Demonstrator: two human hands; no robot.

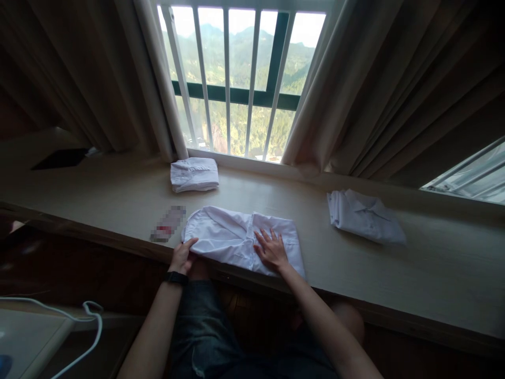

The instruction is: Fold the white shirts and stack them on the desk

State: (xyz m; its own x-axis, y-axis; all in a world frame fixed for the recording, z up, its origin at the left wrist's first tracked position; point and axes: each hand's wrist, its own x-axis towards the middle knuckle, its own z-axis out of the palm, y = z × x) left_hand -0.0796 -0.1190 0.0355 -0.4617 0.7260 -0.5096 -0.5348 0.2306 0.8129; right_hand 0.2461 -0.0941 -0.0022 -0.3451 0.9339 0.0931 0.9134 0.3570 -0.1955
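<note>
A white shirt (229,234) lies partly folded near the front edge of a light wooden ledge (118,195). My left hand (182,256), with a black band on its wrist, pinches the shirt's near left corner. My right hand (271,248) rests flat, fingers spread, on the shirt's right half. A neatly folded white shirt (194,174) sits behind it by the window. Another white shirt (365,216), loosely folded with its collar showing, lies to the right.
A small blurred card-like item (168,225) lies left of the shirt. A dark flat object (59,158) rests at the far left of the ledge. Curtains (374,95) flank the barred window (236,79). A white cable (89,321) loops at lower left.
</note>
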